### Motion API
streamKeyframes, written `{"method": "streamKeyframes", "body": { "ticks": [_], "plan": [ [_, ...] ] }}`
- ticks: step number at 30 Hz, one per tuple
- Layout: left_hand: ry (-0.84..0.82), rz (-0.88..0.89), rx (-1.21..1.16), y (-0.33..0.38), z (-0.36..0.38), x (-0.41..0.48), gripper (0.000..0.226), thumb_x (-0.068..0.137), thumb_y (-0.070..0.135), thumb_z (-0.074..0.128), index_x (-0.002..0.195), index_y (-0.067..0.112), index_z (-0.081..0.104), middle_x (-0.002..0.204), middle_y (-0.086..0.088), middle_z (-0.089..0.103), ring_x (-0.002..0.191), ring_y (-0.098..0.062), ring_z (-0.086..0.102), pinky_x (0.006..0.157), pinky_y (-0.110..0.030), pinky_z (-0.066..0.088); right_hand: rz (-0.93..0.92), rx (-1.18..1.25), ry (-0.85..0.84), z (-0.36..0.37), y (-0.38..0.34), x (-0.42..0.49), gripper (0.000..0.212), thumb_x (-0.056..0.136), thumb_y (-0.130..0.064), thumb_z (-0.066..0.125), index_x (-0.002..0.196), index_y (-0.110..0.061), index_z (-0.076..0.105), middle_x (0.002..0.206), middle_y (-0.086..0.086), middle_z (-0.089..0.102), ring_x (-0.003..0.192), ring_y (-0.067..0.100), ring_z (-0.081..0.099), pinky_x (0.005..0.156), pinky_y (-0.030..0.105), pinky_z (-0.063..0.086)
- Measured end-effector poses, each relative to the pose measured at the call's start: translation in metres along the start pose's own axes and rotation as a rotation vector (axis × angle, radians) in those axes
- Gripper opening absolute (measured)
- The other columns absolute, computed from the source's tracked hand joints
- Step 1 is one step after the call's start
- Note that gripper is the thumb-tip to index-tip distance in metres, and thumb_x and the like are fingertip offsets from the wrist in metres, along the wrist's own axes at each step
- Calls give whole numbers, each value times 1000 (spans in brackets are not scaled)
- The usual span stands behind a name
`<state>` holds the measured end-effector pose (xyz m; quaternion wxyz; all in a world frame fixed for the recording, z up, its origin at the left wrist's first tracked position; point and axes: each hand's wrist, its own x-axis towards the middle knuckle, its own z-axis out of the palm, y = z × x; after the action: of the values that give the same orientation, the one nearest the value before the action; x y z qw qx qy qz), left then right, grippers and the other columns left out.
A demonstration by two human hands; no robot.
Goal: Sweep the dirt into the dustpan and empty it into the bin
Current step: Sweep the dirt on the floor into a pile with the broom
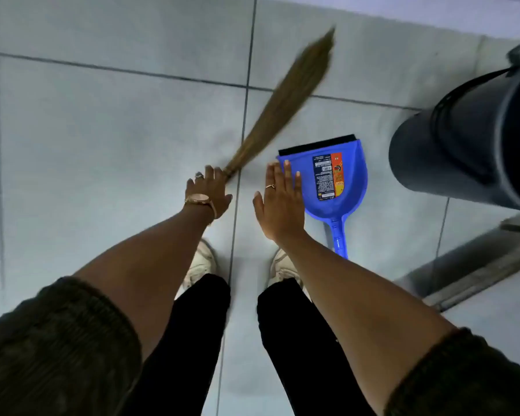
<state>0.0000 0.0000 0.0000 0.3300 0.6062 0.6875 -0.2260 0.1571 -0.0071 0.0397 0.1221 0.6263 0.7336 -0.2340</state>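
My left hand (208, 192) is shut on the handle end of a brown straw broom (285, 99). The bristles point up and to the right over the pale tiled floor and are blurred by motion. A blue dustpan (347, 178) with a black front lip and a printed label lies flat on the floor, its handle pointing towards my feet. My right hand (279, 202) hovers open, fingers spread, just left of the dustpan and holds nothing. A dark grey bin (451, 151) stands at the right. No dirt is visible on the tiles.
My two white shoes (203, 264) stand on the tiles below my hands. A grey metal threshold strip (475, 265) runs diagonally at the lower right. The base of a pale wall (433, 10) crosses the top right.
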Motion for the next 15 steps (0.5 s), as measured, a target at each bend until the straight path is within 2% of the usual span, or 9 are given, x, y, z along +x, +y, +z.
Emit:
{"method": "streamKeyframes", "body": {
  "ticks": [4,6,8,10,13,15],
  "plan": [
    [41,2,-83,-6,39,35,76,92,36,54,152,16,10,138,-20,40,117,-43,50,89,-50,45,-122,-108,-80,49,8,25,64,96,-29,36,152,-5,15,161,11,16,150,29,5,122,47,1],
    [83,15,-117,-3,44,49,67,94,32,50,150,17,17,131,-22,43,110,-44,52,82,-51,47,-150,-130,-90,56,8,39,64,97,-29,35,152,-5,14,161,12,15,150,29,5,122,46,0],
    [151,29,-144,-4,39,62,48,98,29,42,141,12,28,126,-23,47,106,-45,54,78,-51,48,-153,-146,-91,54,5,50,64,97,-30,34,152,-5,12,162,12,12,150,29,3,122,45,-1],
    [149,39,-155,-9,26,60,37,100,24,36,133,8,33,121,-24,51,101,-46,57,75,-50,48,-151,-143,-101,43,-7,52,65,97,-30,34,152,-4,12,162,12,11,151,28,2,122,45,-3],
    [143,21,-241,-18,7,35,33,99,23,37,129,8,36,114,-24,53,96,-46,61,77,-50,48,-142,-139,-70,16,-24,42,67,94,-29,40,151,-3,18,160,14,18,150,28,9,123,46,3],
    [172,-17,-342,-27,-19,5,42,96,26,43,135,13,36,113,-23,51,97,-44,60,78,-49,48,-141,-129,-16,-17,-41,28,70,88,-30,47,149,-1,27,156,16,29,148,30,21,122,47,13]
  ]
}}
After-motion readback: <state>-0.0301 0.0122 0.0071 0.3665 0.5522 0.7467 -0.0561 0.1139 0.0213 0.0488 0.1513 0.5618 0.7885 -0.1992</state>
